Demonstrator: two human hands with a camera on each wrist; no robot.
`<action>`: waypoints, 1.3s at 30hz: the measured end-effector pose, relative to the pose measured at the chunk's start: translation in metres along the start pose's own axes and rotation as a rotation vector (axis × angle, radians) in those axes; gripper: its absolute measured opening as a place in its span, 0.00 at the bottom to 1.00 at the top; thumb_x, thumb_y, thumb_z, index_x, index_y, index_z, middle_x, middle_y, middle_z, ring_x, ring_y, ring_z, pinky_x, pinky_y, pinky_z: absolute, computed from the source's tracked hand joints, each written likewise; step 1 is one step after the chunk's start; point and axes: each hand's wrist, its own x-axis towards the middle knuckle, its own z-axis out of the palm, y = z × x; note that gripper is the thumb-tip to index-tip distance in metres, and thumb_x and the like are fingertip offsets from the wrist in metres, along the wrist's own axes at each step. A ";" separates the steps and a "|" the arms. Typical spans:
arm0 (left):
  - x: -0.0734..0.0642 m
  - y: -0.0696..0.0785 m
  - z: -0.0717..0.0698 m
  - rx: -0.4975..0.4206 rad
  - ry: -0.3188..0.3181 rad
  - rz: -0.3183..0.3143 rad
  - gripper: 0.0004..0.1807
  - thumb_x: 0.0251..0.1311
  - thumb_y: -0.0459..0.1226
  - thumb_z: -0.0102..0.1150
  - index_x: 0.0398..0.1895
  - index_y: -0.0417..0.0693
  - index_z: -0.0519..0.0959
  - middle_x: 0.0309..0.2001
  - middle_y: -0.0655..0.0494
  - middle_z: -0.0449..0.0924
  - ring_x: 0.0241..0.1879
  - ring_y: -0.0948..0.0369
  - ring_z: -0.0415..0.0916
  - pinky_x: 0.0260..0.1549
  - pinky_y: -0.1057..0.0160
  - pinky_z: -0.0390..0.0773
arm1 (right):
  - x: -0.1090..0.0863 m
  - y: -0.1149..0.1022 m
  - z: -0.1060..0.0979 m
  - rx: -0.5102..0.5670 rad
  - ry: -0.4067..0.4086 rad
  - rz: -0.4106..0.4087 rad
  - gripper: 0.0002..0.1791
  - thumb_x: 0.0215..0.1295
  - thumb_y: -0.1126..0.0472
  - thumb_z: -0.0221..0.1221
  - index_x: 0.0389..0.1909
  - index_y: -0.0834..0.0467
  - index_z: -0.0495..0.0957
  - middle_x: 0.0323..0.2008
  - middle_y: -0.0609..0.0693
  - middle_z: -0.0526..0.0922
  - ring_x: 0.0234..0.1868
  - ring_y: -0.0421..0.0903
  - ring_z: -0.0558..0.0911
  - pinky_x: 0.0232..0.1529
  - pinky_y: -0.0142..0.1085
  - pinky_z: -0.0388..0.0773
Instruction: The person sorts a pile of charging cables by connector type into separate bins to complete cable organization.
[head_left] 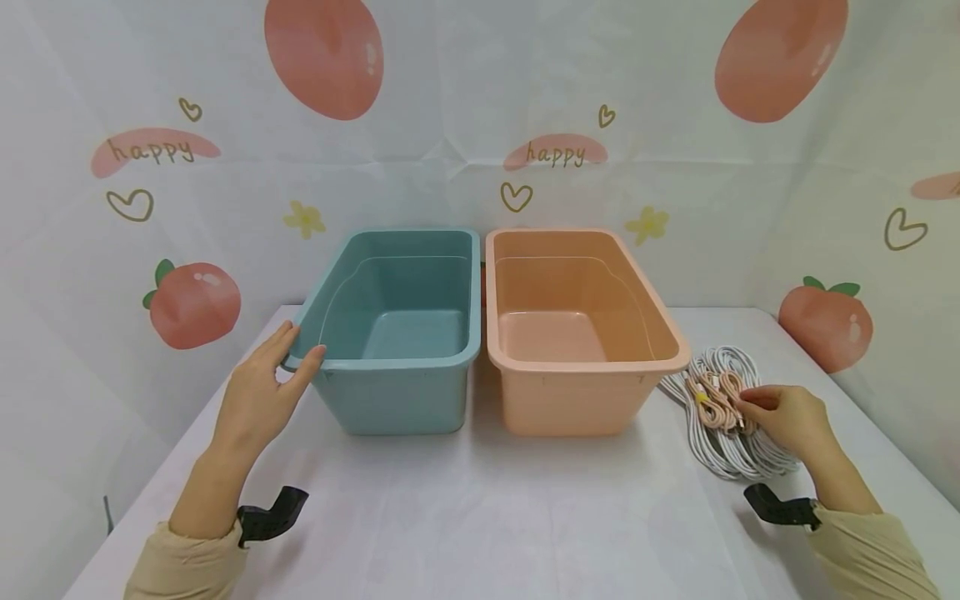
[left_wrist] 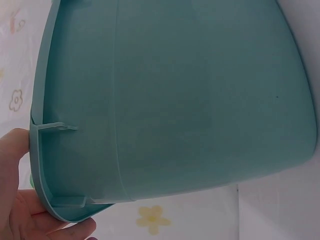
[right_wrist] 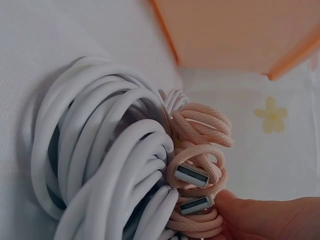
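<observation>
My left hand (head_left: 258, 387) is at the near left corner of a teal plastic bin (head_left: 397, 392). The left wrist view shows the thumb on the rim (left_wrist: 37, 150) and the fingers around the corner from outside. At the right, my right hand (head_left: 791, 421) pinches a pink braided USB cable (head_left: 716, 400), coiled into a bundle. Two metal USB plugs show in the right wrist view, one plug (right_wrist: 192, 176) above the other. The pink bundles lie on a large coil of thick white cable (right_wrist: 105, 135). My right fingertips are partly hidden behind the pink loops.
A peach-coloured plastic bin (head_left: 577, 400) stands to the right of the teal one, with a narrow gap between them. The white cable coil lies on the white table (head_left: 525, 517), close to the peach bin's right side. A printed white backdrop (head_left: 465, 125) hangs behind.
</observation>
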 end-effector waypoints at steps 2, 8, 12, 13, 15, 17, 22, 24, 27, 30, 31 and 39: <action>0.000 0.000 0.000 0.000 0.003 0.001 0.37 0.66 0.53 0.45 0.68 0.35 0.58 0.69 0.36 0.56 0.67 0.36 0.55 0.56 0.32 0.62 | 0.000 0.000 0.000 0.001 0.010 0.006 0.19 0.60 0.60 0.59 0.42 0.74 0.78 0.38 0.72 0.81 0.42 0.68 0.77 0.38 0.55 0.75; 0.000 0.000 0.001 0.001 0.013 0.011 0.37 0.66 0.53 0.45 0.68 0.34 0.58 0.69 0.36 0.57 0.67 0.36 0.56 0.56 0.32 0.62 | -0.001 -0.001 -0.001 0.018 0.037 0.042 0.17 0.60 0.61 0.58 0.41 0.73 0.79 0.38 0.71 0.81 0.42 0.68 0.77 0.36 0.54 0.75; 0.000 0.000 0.000 -0.003 0.014 0.011 0.37 0.66 0.53 0.46 0.68 0.34 0.59 0.69 0.36 0.57 0.67 0.37 0.56 0.57 0.33 0.62 | -0.002 -0.003 -0.002 0.031 0.082 0.055 0.17 0.60 0.61 0.58 0.41 0.72 0.79 0.37 0.70 0.82 0.42 0.68 0.78 0.34 0.50 0.76; 0.000 0.000 0.000 -0.004 0.013 0.010 0.37 0.66 0.53 0.46 0.68 0.34 0.59 0.69 0.37 0.57 0.67 0.37 0.56 0.57 0.33 0.62 | -0.002 -0.003 -0.002 0.035 0.095 0.054 0.16 0.60 0.61 0.58 0.41 0.72 0.79 0.37 0.70 0.82 0.42 0.68 0.78 0.32 0.48 0.77; -0.001 0.000 0.000 -0.005 0.013 0.008 0.37 0.66 0.53 0.46 0.68 0.35 0.59 0.69 0.37 0.57 0.67 0.37 0.56 0.57 0.33 0.62 | -0.003 -0.005 -0.004 0.040 0.117 0.049 0.16 0.60 0.62 0.58 0.41 0.72 0.80 0.36 0.70 0.83 0.42 0.67 0.78 0.28 0.42 0.76; -0.001 0.000 0.000 -0.006 0.013 0.006 0.37 0.66 0.53 0.46 0.68 0.35 0.59 0.69 0.37 0.57 0.67 0.37 0.56 0.57 0.33 0.62 | -0.003 -0.007 -0.005 0.049 0.132 0.043 0.16 0.60 0.62 0.58 0.41 0.72 0.80 0.37 0.70 0.83 0.41 0.67 0.79 0.25 0.35 0.74; -0.001 -0.001 0.000 -0.007 0.015 0.003 0.36 0.66 0.53 0.46 0.68 0.35 0.59 0.69 0.38 0.57 0.67 0.37 0.56 0.57 0.33 0.63 | -0.001 -0.012 -0.012 0.067 0.153 0.023 0.15 0.60 0.62 0.58 0.42 0.71 0.80 0.37 0.70 0.83 0.33 0.52 0.83 0.25 0.29 0.69; -0.001 -0.001 0.000 -0.009 0.014 0.002 0.36 0.66 0.53 0.46 0.68 0.35 0.59 0.69 0.38 0.57 0.68 0.37 0.55 0.57 0.33 0.63 | 0.001 -0.014 -0.014 0.076 0.166 0.010 0.15 0.60 0.62 0.58 0.42 0.70 0.80 0.37 0.69 0.83 0.27 0.33 0.79 0.25 0.27 0.68; -0.001 -0.001 0.000 -0.012 0.014 0.001 0.36 0.66 0.53 0.46 0.68 0.35 0.59 0.69 0.38 0.57 0.68 0.37 0.55 0.57 0.33 0.63 | 0.003 -0.018 -0.019 0.091 0.187 -0.010 0.15 0.60 0.62 0.58 0.42 0.70 0.80 0.38 0.70 0.83 0.25 0.14 0.63 0.24 0.23 0.68; -0.001 -0.001 0.000 -0.017 0.015 0.001 0.36 0.66 0.52 0.46 0.68 0.35 0.59 0.69 0.38 0.57 0.68 0.38 0.55 0.57 0.33 0.62 | 0.004 -0.022 -0.023 0.116 0.204 -0.020 0.16 0.61 0.62 0.58 0.42 0.71 0.80 0.38 0.70 0.83 0.23 0.11 0.61 0.21 0.18 0.67; -0.001 -0.001 0.000 -0.018 0.016 0.001 0.36 0.66 0.52 0.46 0.68 0.35 0.59 0.69 0.38 0.57 0.68 0.38 0.55 0.57 0.33 0.62 | 0.005 -0.024 -0.024 0.123 0.208 -0.023 0.16 0.61 0.61 0.58 0.43 0.71 0.80 0.38 0.71 0.82 0.23 0.11 0.61 0.21 0.18 0.67; -0.001 -0.001 0.000 -0.020 0.020 0.003 0.36 0.66 0.52 0.46 0.68 0.35 0.59 0.69 0.38 0.58 0.68 0.38 0.55 0.57 0.33 0.63 | 0.010 -0.036 -0.037 0.191 0.263 -0.063 0.16 0.61 0.61 0.59 0.42 0.71 0.80 0.22 0.43 0.86 0.23 0.09 0.64 0.22 0.15 0.67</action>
